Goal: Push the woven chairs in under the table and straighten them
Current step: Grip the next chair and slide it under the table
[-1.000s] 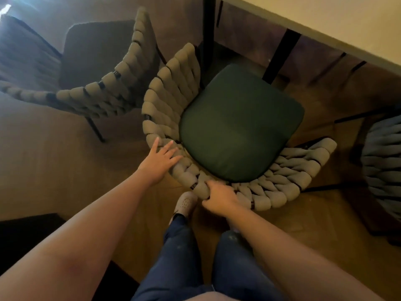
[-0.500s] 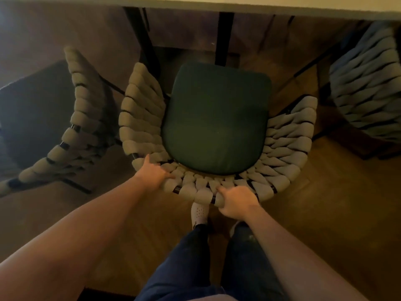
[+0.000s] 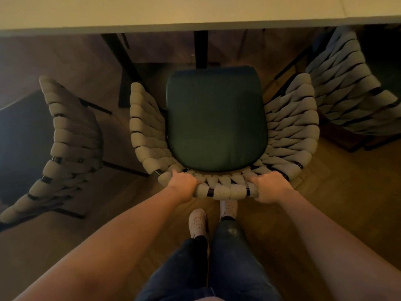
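Note:
A woven chair (image 3: 290, 127) with a dark green seat cushion (image 3: 216, 118) stands straight in front of me, facing the pale table (image 3: 173, 11). Its seat front lies just short of the table edge. My left hand (image 3: 183, 184) grips the top of the backrest at its left, fingers curled over the weave. My right hand (image 3: 270, 187) grips the backrest top at its right in the same way. A second woven chair (image 3: 69, 144) stands to the left, turned at an angle. A third woven chair (image 3: 351, 88) stands at the right, partly under the table.
Black table legs (image 3: 200, 51) stand under the tabletop, right ahead of the green seat. The floor is wood. My feet in white shoes (image 3: 197, 222) are directly behind the chair's back.
The middle chair has turned from angled to square with the table. My left hand went from flat against the weave to gripping the rim, and my right hand slid right along the backrest.

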Available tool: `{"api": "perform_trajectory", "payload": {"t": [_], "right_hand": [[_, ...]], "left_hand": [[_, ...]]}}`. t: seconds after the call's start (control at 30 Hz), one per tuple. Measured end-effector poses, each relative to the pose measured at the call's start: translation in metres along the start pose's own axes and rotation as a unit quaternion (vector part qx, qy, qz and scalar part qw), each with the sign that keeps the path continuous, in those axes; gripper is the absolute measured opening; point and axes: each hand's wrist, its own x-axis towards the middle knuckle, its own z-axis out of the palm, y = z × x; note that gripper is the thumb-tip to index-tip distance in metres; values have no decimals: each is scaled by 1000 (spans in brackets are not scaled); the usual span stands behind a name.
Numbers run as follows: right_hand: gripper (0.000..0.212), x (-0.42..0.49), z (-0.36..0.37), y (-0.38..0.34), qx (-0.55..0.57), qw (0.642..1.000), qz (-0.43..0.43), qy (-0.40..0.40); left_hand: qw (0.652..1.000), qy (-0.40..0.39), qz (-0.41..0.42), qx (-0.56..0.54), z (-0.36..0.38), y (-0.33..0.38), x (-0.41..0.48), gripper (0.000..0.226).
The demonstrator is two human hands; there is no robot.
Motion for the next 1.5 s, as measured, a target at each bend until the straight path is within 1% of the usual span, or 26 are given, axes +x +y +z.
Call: {"api": "perform_trajectory", "payload": {"t": [0.07, 0.3, 0.53, 0.7, 0.87, 1.07, 1.2, 1.37, 1.5], "right_hand": [[44, -1, -1, 9, 1, 1000, 2, -8], [44, -7, -3, 37, 16, 1000, 6, -1], [38, 13, -11, 46, 35, 999, 15, 24], [38, 30, -27, 65, 31, 999, 26, -1], [38, 41, -45, 100, 35, 999, 31, -25], [34, 52, -62, 144, 8, 999, 45, -6], [29, 62, -71, 159, 6, 999, 40, -1], [38, 81, -84, 175, 4, 999, 33, -8], [44, 101, -102, 192, -2, 999, 48, -10]], "left_hand": [[1000, -11, 0, 14, -9, 10, 3, 35], [997, -24, -5, 71, -37, 32, 12, 29], [996, -14, -5, 85, -64, 14, 34, 28], [995, -1, -1, 98, -86, 11, 58, 26], [997, 16, -2, 80, -109, 22, 85, 26], [997, 50, -1, 51, -135, 40, 113, 33], [998, 53, 0, 19, -152, 39, 125, 39], [998, 61, -7, -24, -167, 36, 133, 43], [997, 71, -23, -33, -184, 35, 149, 41]]}}
